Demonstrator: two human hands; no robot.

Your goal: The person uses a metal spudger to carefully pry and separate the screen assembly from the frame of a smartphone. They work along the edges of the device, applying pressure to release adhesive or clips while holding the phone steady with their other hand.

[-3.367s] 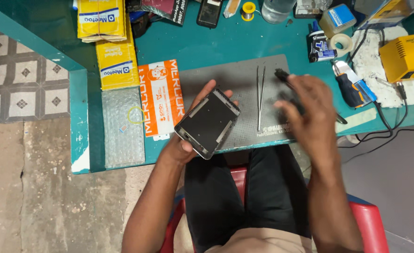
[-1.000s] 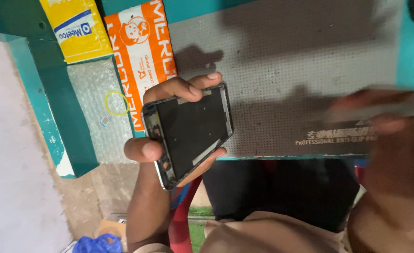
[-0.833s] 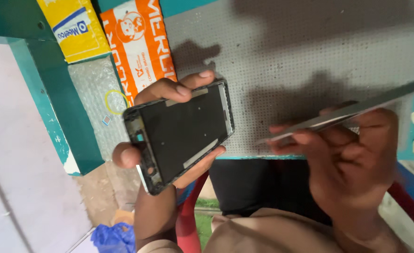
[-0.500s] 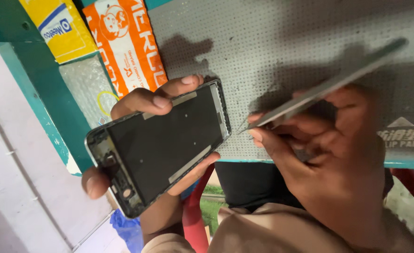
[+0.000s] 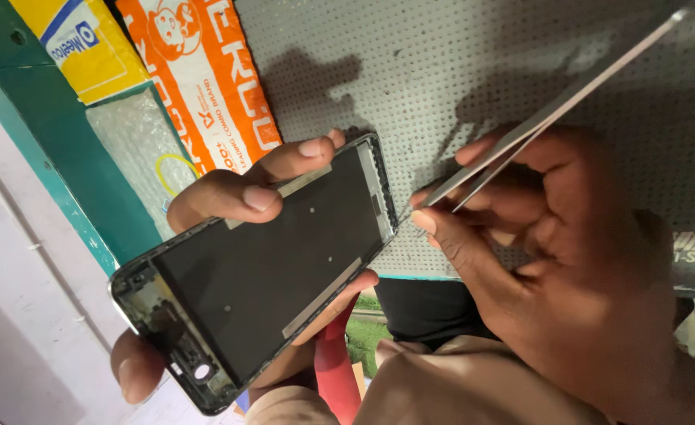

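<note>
Over the near edge of the grey perforated work mat (image 5: pixel 473 71), the left hand (image 5: pixel 229 236) grips an opened phone frame (image 5: pixel 261 267), its dark inner plate facing up. Fingers curl over the frame's upper long edge, the thumb presses its lower corner at about seven o'clock, and the frame lies tilted, its far end pointing toward two o'clock. At three o'clock from the frame, the right hand (image 5: pixel 568 267) pinches metal tweezers (image 5: pixel 552 110) between thumb and fingers; their tips sit just beside the frame's right corner, though whether they touch it I cannot tell. At eleven o'clock from the frame lie an orange packet (image 5: pixel 206 71), a yellow packet (image 5: pixel 72 39) and a bubble-wrap pouch (image 5: pixel 139 149) on the teal table (image 5: pixel 72 149).
</note>
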